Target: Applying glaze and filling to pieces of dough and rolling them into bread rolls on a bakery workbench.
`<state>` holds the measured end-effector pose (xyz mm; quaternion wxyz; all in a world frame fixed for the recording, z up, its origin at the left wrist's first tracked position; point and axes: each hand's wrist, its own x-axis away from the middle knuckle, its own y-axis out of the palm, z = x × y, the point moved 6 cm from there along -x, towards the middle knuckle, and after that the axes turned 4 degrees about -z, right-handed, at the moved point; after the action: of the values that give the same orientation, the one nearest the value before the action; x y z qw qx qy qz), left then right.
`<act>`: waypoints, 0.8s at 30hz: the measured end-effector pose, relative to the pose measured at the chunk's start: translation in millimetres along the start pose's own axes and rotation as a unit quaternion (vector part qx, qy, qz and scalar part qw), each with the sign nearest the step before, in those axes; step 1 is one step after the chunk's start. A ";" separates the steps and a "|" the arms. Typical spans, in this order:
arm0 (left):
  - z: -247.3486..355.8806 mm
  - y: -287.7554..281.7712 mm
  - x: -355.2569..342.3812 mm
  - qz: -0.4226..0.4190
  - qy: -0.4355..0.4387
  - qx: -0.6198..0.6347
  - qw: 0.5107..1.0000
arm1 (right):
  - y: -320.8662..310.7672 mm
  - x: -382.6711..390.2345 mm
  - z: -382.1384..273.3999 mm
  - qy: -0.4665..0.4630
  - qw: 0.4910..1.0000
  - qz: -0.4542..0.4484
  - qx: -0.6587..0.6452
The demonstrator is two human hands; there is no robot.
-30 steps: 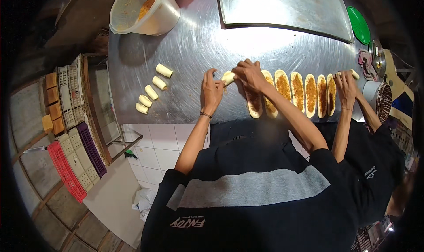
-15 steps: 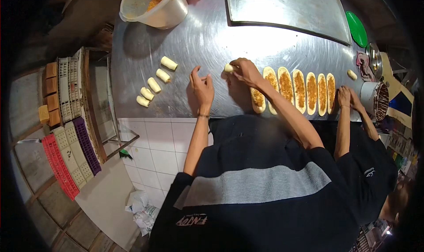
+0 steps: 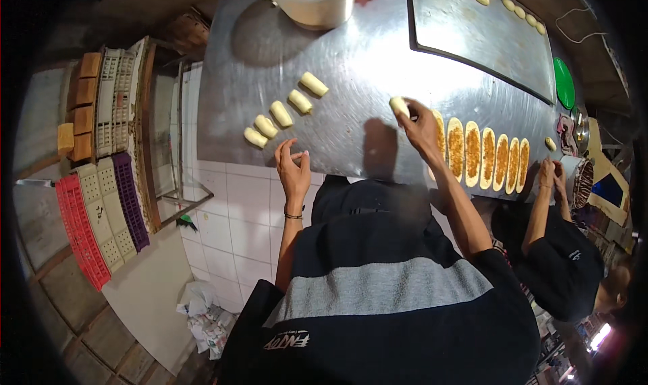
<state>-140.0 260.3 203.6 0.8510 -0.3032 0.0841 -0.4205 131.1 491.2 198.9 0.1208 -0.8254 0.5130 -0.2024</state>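
Above the steel table [image 3: 364,54], right hand [image 3: 422,130] pinches a dough roll [image 3: 399,106].

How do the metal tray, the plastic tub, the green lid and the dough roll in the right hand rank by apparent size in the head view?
1. metal tray
2. plastic tub, partly cut off
3. green lid
4. dough roll in the right hand

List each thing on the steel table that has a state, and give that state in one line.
Dough roll: rolled shut, pinched in right hand.
Left hand: empty, at table edge.
Four rolls: finished, in a row.
Flat dough strips: open, filling spread.
Tub: uncovered, filling inside.
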 end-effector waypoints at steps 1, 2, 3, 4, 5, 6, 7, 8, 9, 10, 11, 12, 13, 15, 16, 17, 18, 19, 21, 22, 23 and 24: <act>-2.6 -9.8 -6.3 -0.012 -0.007 0.023 1.000 | 6.1 -10.8 -28.6 -0.015 0.999 0.014 -0.037; -5.5 -20.2 -11.8 -0.022 -0.015 0.045 0.999 | 11.9 -17.2 -71.5 -0.069 0.992 0.061 -0.085; -7.0 -33.5 -17.2 -0.015 -0.013 0.043 0.999 | 21.7 -22.6 -113.3 -0.104 0.985 0.078 -0.111; -0.7 -41.2 -31.9 -0.023 0.024 0.034 0.999 | 29.9 -30.3 -133.1 -0.129 0.974 0.108 -0.153; 4.9 -48.1 -45.3 -0.028 0.060 0.023 0.998 | 41.0 -36.2 -151.1 -0.181 0.963 0.156 -0.126; 6.6 -54.5 -56.7 -0.025 0.068 0.017 0.997 | 52.4 -42.8 -167.3 -0.234 0.946 0.200 -0.101; 15.3 -54.0 -69.2 -0.028 0.086 0.016 0.996 | 64.8 -55.1 -166.7 -0.240 0.945 0.212 -0.067; 25.9 -48.5 -72.7 -0.032 0.099 0.016 0.994 | 75.7 -63.2 -151.6 -0.244 0.944 0.220 -0.032; 34.3 -57.3 -86.0 -0.034 0.114 -0.002 0.993 | 98.9 -75.5 -140.0 -0.255 0.947 0.197 -0.023; 42.0 -60.2 -95.8 -0.046 0.133 -0.010 0.990 | 123.7 -98.8 -94.9 -0.213 0.964 0.149 0.050; 44.9 -59.7 -104.1 -0.057 0.158 -0.029 0.985 | 141.8 -98.2 -75.3 -0.192 0.962 0.112 0.161; 50.4 -57.2 -113.9 -0.066 0.185 -0.047 0.979 | 153.7 -91.7 -63.4 -0.168 0.944 0.076 0.272; 52.0 -50.5 -116.3 -0.083 0.165 -0.020 0.983 | 146.2 -83.6 -55.3 -0.199 0.961 0.089 0.168; 47.7 -36.8 -99.9 -0.119 0.173 -0.017 0.978 | 117.0 -33.1 -31.5 -0.209 0.971 0.094 0.068; 44.5 -29.8 -94.1 -0.144 0.177 -0.013 0.974 | 98.4 -15.5 -26.9 -0.198 0.973 0.093 0.069; 52.0 -24.7 -95.7 -0.161 0.163 -0.020 0.973 | 76.8 -3.5 -21.2 -0.207 0.966 0.116 0.103; 54.9 -19.3 -98.2 -0.171 0.156 -0.019 0.973 | 54.8 12.4 -16.9 -0.214 0.957 0.136 0.138; 53.7 -13.2 -101.3 -0.207 0.148 -0.023 0.967 | 32.9 21.3 -18.0 -0.151 0.978 0.111 0.088; 55.3 13.4 -95.7 -0.246 0.170 -0.007 0.954 | -13.1 48.1 0.4 -0.068 0.990 0.107 0.057; 57.3 25.7 -86.0 -0.250 0.161 0.000 0.955 | -36.1 62.9 7.1 -0.054 0.988 0.121 0.075; 59.1 39.5 -74.4 -0.270 0.151 0.001 0.951 | -55.2 80.9 18.8 0.008 0.993 0.098 0.059; 64.3 54.5 -60.8 -0.293 0.145 0.003 0.945 | -71.9 97.9 30.4 0.016 0.993 0.095 0.067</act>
<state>-116.6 360.7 216.4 0.6699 -0.2480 0.1128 -0.6906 240.8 435.2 221.8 0.1866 -0.7597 0.5762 -0.2368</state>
